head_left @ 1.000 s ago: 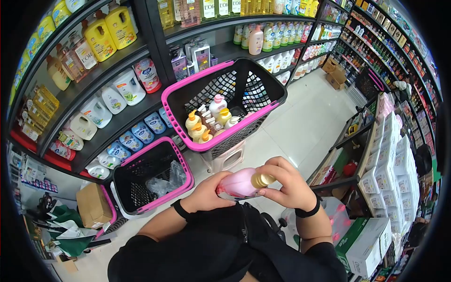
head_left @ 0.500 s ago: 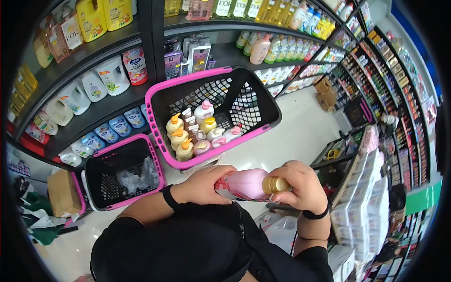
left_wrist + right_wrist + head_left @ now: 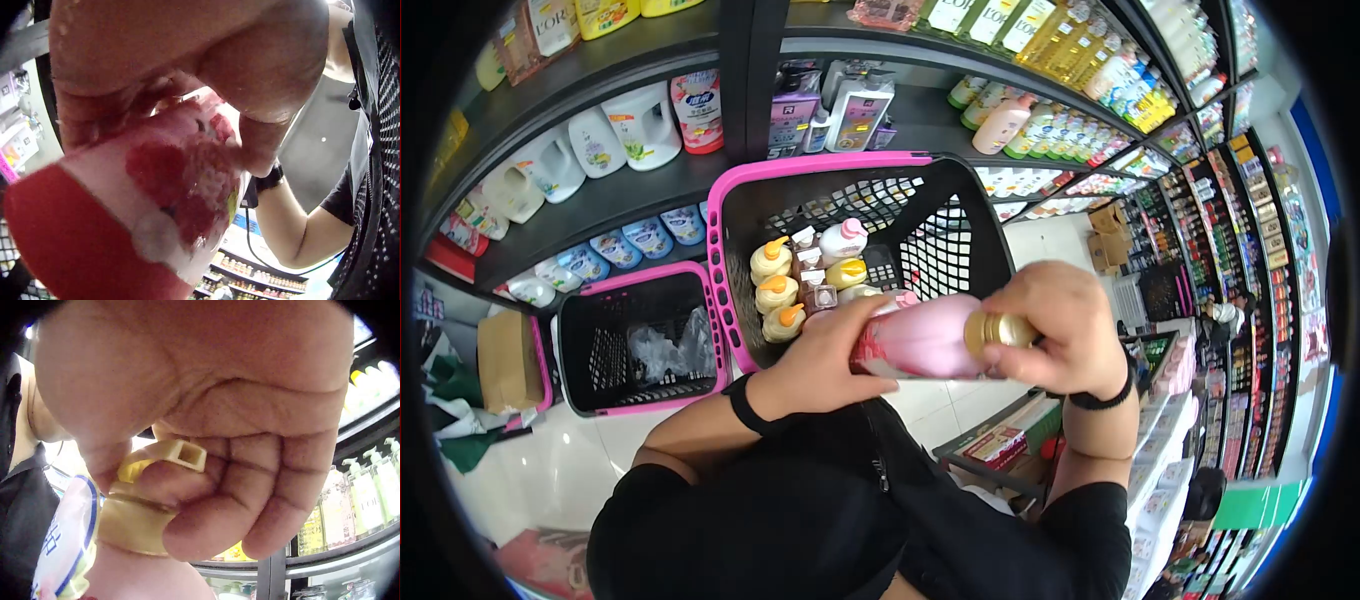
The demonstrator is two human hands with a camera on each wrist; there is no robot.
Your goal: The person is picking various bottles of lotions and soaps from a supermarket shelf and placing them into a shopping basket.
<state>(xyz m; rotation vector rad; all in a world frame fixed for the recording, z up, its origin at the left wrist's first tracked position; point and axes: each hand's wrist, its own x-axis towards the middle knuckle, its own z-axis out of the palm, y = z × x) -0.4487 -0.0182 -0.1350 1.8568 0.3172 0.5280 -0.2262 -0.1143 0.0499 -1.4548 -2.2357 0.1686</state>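
A pink bottle [image 3: 930, 335] with a gold pump top [image 3: 990, 335] lies tilted sideways between both hands, in front of my body. Wrapped around its lower part is my left hand [image 3: 825, 352]; the left wrist view shows the red base [image 3: 87, 237] and a floral label. My right hand [image 3: 1065, 325] grips the pump top, its fingers curled around the nozzle [image 3: 187, 453] in the right wrist view. Just beyond the hands stands a large black basket with a pink rim [image 3: 830, 168]. Inside it are several pump bottles, including cream ones with orange pumps [image 3: 772, 262].
To the left, a lower black basket with a pink rim [image 3: 718, 330] contains crumpled clear plastic [image 3: 670, 345]. A cardboard box [image 3: 510, 360] stands beyond it. Shelves of bottles [image 3: 635, 130] run behind the baskets, and more shelving [image 3: 1250, 300] lines the right side.
The head view has shifted and turned. The bottle now overlaps the near edge of the large basket, and the right hand has turned around the pump top, covering more of it.
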